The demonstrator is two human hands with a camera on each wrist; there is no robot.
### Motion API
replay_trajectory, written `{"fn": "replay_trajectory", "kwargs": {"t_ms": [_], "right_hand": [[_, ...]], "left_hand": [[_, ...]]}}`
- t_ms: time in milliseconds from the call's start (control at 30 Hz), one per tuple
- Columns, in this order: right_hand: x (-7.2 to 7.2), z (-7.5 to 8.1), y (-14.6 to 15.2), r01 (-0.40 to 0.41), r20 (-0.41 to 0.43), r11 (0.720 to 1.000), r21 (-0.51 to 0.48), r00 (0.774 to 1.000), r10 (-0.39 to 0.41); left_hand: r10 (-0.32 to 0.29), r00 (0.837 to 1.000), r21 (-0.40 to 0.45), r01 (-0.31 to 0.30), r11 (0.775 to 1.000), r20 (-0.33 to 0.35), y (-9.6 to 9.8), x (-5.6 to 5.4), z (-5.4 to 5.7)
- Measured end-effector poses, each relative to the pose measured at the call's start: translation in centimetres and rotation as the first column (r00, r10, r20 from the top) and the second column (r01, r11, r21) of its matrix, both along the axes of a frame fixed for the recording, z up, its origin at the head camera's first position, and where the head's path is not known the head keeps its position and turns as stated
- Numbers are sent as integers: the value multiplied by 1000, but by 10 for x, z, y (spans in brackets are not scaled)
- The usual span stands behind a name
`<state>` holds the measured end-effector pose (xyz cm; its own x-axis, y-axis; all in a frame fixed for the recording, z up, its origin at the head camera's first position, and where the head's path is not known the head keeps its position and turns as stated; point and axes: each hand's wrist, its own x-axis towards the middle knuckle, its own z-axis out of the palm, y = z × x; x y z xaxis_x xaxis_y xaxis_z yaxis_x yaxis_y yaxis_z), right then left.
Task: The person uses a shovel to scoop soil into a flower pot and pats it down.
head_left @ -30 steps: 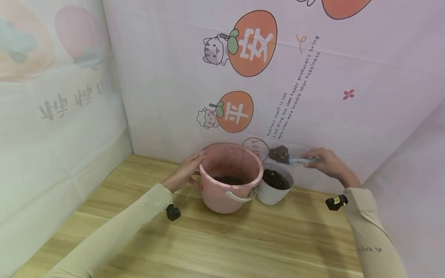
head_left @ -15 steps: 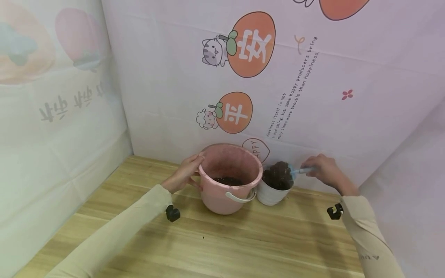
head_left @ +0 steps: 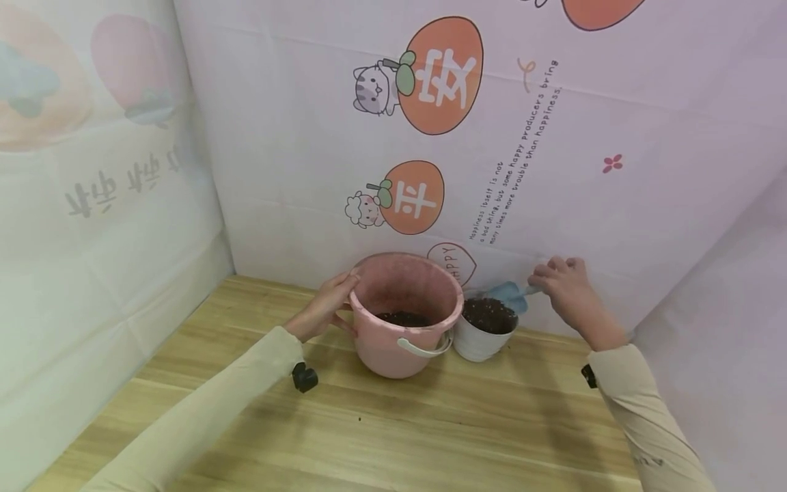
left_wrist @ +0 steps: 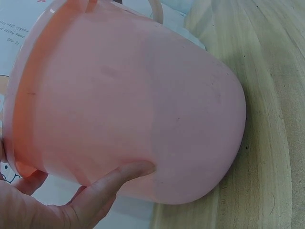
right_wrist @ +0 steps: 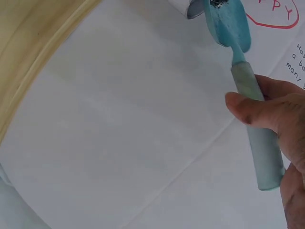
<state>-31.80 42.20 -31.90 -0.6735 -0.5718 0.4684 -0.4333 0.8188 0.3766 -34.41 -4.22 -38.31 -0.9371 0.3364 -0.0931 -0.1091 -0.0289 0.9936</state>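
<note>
A pink bucket (head_left: 393, 352) with dark soil (head_left: 404, 318) in its bottom stands on the wooden table. My left hand (head_left: 326, 305) holds it at the left rim and side; in the left wrist view the thumb (left_wrist: 136, 169) lies along the outer wall. Beside the bucket is a small white pot (head_left: 481, 347), with soil (head_left: 488, 316) up near its rim. My right hand (head_left: 568, 297) grips the grey handle (right_wrist: 259, 138) of a blue garden trowel (head_left: 509, 296). The trowel's blade is tilted over the pot's back right rim, and a little soil clings to it.
A printed white cloth (head_left: 295, 171) hangs right behind the bucket and pot. Another cloth wall (head_left: 111, 273) closes off the left side. The bucket's white carrying handle (head_left: 424, 350) hangs down in front. Small dark crumbs (head_left: 359, 419) lie on the table (head_left: 393, 444).
The trowel has come down from above the pot and tipped, and its heap of soil has dropped into the pot. My right hand has turned over. The left hand has stayed on the bucket.
</note>
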Motion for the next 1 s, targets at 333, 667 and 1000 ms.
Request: {"fn": "replay_trajectory", "kwargs": {"t_ms": [333,667,1000], "right_hand": [[-1,0,-1,47,-143,999,24,989,-43],[1,5,1,-9,-194,999,-33,981,3],[2,5,-1,-39,-137,994,-102,990,25]], "left_hand": [[0,1000,6,-1,1000,8,-1,-1,-3],[-2,1000,4,2,1000,6,-1,-2,0],[-2,1000,-1,2,1000,-2,-1,-1,0]]}}
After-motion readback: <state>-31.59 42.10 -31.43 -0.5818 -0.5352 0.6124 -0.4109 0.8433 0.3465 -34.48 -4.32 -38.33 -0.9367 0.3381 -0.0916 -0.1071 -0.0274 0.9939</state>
